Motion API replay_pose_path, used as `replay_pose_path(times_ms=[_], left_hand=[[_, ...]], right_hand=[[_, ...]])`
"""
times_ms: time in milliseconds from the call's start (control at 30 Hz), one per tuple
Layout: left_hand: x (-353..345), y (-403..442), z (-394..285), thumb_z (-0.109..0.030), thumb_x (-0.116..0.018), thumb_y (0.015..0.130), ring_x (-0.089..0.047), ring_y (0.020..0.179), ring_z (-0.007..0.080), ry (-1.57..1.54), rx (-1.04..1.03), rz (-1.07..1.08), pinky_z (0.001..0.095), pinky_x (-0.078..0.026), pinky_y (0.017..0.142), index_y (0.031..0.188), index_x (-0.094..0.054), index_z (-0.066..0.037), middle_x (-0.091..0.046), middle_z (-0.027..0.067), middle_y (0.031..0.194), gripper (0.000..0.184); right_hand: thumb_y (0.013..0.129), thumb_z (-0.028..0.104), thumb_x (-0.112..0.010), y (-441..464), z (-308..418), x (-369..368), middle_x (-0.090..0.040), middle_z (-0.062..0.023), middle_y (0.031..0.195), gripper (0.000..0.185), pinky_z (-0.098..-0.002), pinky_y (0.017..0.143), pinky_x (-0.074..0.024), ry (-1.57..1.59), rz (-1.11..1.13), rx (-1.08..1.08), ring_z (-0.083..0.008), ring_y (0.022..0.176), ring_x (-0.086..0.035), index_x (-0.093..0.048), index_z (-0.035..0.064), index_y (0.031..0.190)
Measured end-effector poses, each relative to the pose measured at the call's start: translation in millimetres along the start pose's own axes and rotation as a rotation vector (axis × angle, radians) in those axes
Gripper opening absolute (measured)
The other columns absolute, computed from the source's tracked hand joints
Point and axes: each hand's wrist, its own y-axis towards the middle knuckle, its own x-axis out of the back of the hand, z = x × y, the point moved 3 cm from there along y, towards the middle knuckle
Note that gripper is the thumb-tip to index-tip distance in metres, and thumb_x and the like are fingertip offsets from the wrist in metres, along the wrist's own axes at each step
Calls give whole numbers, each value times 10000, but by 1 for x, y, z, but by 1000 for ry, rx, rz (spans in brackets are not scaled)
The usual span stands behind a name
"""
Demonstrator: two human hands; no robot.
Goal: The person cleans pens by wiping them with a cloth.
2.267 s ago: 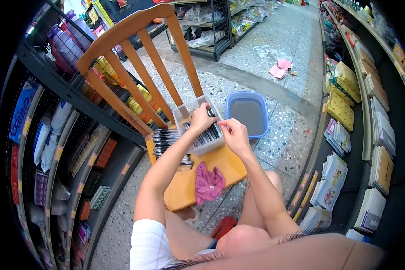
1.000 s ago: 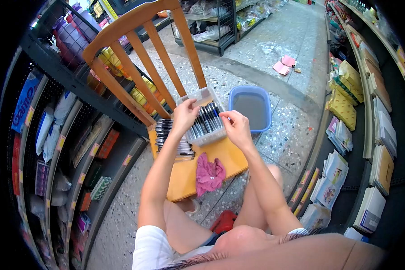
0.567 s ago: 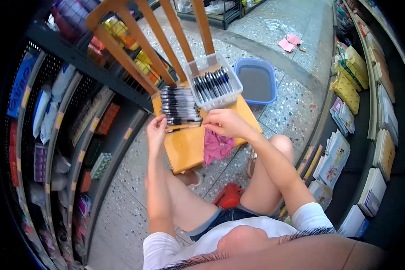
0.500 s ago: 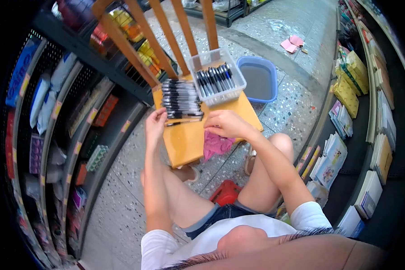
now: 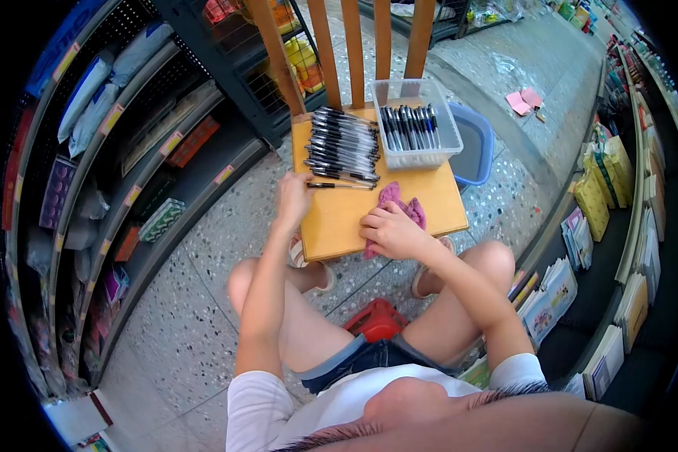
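Observation:
On the seat of a wooden chair [image 5: 339,226] lies a stack of black-capped pens [image 5: 343,147], side by side. One pen [image 5: 340,185] lies at the near edge of this stack. My left hand [image 5: 294,200] has its fingertips closed at that pen's left end. My right hand [image 5: 393,232] rests on the seat, fingers curled over a crumpled pink cloth [image 5: 413,209]; part of the cloth is hidden under the hand. Behind it stands a clear plastic box [image 5: 418,158] with several more pens inside, standing upright or leaning.
A blue basin [image 5: 474,143] stands on the floor right of the chair. Shelves with packets [image 5: 90,98] curve along the left, and shelves with notebooks [image 5: 554,290] along the right. A red object [image 5: 377,320] is between my legs. Pink paper [image 5: 523,100] lies on the floor.
My right hand has moved from above the seat's near edge down onto the seat with the pink cloth, which was hanging. My left hand has come to the near pen's end. The view has shifted.

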Motion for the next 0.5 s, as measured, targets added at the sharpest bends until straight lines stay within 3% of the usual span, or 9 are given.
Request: replay_pose_path(times_ms=[100, 200, 300, 400, 500], left_hand=[[1, -2, 1, -34, -695, 664, -574, 888, 298, 25, 0, 4, 372, -455, 801, 899, -649, -27, -596, 155, 902, 240], [4, -5, 0, -34, -689, 668, -576, 865, 289, -16, 27, 25, 361, -460, 790, 861, -641, -23, -591, 148, 877, 199], [17, -5, -7, -34, -667, 697, -584, 840, 249, -88, -23, 75, 330, -466, 766, 856, -625, -14, -596, 132, 879, 166], [31, -7, -22, -47, -651, 736, -600, 860, 222, -304, 17, 211, 307, -469, 783, 875, -604, 6, -614, 128, 904, 157], [42, -14, -41, -48, -597, 805, -589, 898, 157, -634, 55, 326, 271, -467, 802, 925, -555, 9, -620, 102, 948, 139]], right_hand=[[700, 190, -657, 4, -1, 0, -571, -37, 946, 171, -360, 829, -353, -47, 196, -77, -191, 953, -512, -594, 93, 825], [741, 171, -629, 5, -4, -7, -562, -56, 879, 141, -371, 792, -371, -19, 31, -54, -219, 868, -532, -553, 80, 815], [820, 142, -543, 6, -16, 5, -577, -96, 810, 98, -394, 741, -409, 269, -40, -263, -297, 794, -560, -510, 55, 848], [880, 131, -497, 0, -25, 26, -557, -87, 745, 98, -345, 669, -428, 483, -186, -500, -258, 701, -552, -481, 34, 879], [915, 137, -478, -9, -43, 32, -509, -14, 734, 104, -250, 633, -406, 869, -380, -508, -135, 688, -500, -463, 36, 894]])
